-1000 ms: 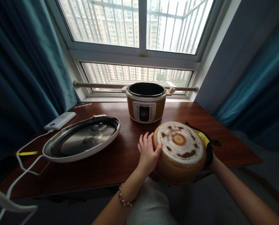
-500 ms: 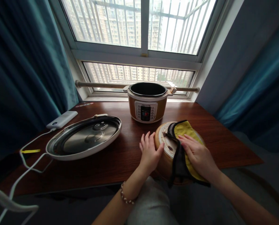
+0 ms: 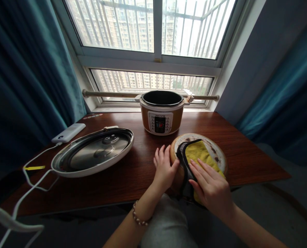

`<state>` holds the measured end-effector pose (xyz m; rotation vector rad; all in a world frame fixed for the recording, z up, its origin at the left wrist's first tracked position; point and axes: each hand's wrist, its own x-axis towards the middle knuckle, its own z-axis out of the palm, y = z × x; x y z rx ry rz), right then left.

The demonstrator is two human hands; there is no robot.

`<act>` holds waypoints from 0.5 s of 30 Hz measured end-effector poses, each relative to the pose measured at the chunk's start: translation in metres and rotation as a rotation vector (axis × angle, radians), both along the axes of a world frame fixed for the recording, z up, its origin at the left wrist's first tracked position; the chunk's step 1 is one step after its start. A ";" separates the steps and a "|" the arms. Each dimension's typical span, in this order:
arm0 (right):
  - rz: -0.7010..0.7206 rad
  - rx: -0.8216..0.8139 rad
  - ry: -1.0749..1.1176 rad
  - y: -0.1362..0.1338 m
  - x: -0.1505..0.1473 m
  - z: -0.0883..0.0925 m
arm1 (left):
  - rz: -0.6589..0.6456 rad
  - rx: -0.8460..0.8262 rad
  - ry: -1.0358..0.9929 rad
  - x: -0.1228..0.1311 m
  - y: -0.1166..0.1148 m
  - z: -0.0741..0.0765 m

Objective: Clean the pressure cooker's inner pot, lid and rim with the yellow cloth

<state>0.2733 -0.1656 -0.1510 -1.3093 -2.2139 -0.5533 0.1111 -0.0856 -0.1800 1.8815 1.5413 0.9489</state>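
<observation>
A round tan object (image 3: 173, 146) with a pale, brown-stained top face lies near the table's front edge; its kind I cannot tell. Across that face spreads a yellow cleaning cloth (image 3: 198, 151) with a black border and a grey underside. My right hand (image 3: 211, 187) presses flat on the cloth, fingers stretched out and thumb apart. At the object's left side rests my left hand (image 3: 163, 167), fingers spread and thumb against its edge. Behind stands a tan and white electric cooker (image 3: 146, 120) with a dark inner pot and a control panel.
To the left, a large white-rimmed lid (image 3: 112, 166) with a shiny metal inside lies on the brown table (image 3: 112, 191). Near it are a white power bank (image 3: 69, 132) and a white cable (image 3: 20, 203). A barred window and blue curtains (image 3: 27, 69) enclose the table.
The right hand has slid the cloth left and toward me over the round object. More of the stained face now shows at the right. The left hand has stayed put.
</observation>
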 end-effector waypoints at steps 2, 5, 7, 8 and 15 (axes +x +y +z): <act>0.032 0.007 0.062 -0.003 0.015 -0.006 | 0.003 -0.011 -0.008 0.000 0.000 0.000; 0.003 0.047 0.249 -0.007 0.036 -0.019 | 0.004 -0.020 -0.018 -0.001 -0.001 0.002; -0.074 0.082 0.431 -0.011 0.045 -0.030 | -0.004 -0.019 -0.022 -0.001 -0.001 0.002; -0.123 0.094 0.533 -0.013 0.048 -0.037 | -0.006 -0.015 -0.024 -0.001 -0.001 0.002; -0.676 0.005 1.561 -0.027 0.052 -0.117 | -0.003 0.003 -0.033 -0.001 0.001 -0.002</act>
